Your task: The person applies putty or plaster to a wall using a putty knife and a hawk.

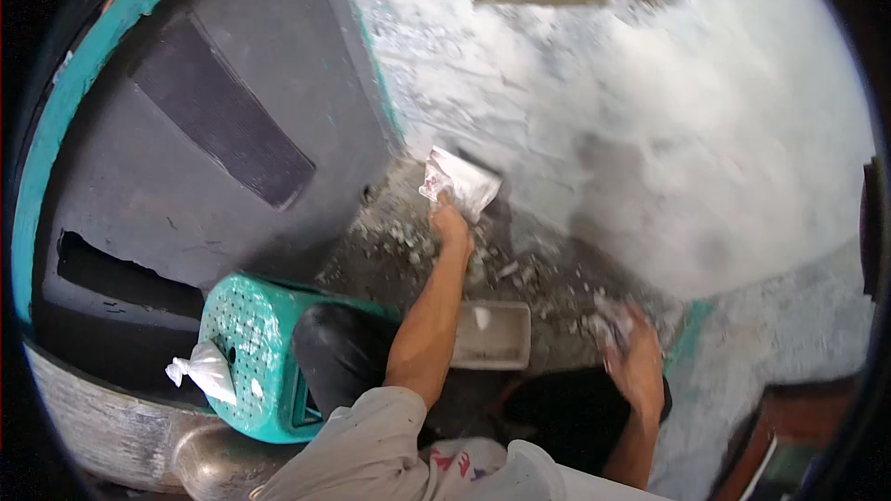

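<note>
My left hand [450, 219] grips a flat, rectangular spreader [465, 181] coated in white paste, close to the lower part of a wall [543, 111] smeared white. My right hand [632, 355] is lower and to the right, beside my knee, its fingers blurred and whitened. Whether it holds something cannot be made out. Between my arms a shallow rectangular tub [505, 344] rests on the floor, with a small white lump in it.
Broken chips and rubble [411, 240] litter the floor by the wall's foot. At left stands a green plastic stool [243, 341] bearing a knotted white bag [209, 370]. A dark grey panel [278, 35] with a turquoise edge [69, 97] rises behind it. A brown-framed object [800, 410] lies lower right.
</note>
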Demonstrator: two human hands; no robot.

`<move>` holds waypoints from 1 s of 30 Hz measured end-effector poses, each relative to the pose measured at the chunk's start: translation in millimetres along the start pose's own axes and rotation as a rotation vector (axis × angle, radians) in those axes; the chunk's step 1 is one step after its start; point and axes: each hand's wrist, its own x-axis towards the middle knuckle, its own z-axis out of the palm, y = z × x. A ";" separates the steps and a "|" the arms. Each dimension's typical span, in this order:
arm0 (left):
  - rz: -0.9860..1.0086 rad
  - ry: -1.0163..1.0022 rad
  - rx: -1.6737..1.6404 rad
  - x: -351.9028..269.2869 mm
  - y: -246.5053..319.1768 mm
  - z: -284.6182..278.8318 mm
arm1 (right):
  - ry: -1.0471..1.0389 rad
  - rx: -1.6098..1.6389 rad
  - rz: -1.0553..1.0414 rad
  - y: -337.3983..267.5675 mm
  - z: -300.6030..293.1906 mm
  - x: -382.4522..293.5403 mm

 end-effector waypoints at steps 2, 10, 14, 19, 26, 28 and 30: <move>-0.105 -0.172 -0.179 -37.7 -6.1 -9.6 | 0.054 0.025 -0.065 -5.3 -3.4 3.3; -0.387 -0.640 -0.328 -222.2 50.5 -32.6 | -0.083 0.917 0.185 -32.7 18.0 -23.9; -0.483 -0.710 -0.278 -261.0 47.2 -60.3 | 0.230 1.138 -0.068 -17.1 96.4 -42.9; -0.607 -0.644 -0.279 -307.0 72.9 -82.9 | 0.293 1.487 0.060 -71.3 95.9 -41.7; -0.233 -0.931 0.354 -295.8 143.8 -145.2 | 0.322 0.586 -0.153 -116.0 67.0 36.8; 0.610 -1.281 1.006 -285.0 159.9 -152.0 | 0.431 0.179 -0.587 -138.5 48.5 87.1; 0.710 -1.505 1.293 -309.4 205.4 -120.0 | 0.512 -0.328 -0.782 -158.4 42.0 145.1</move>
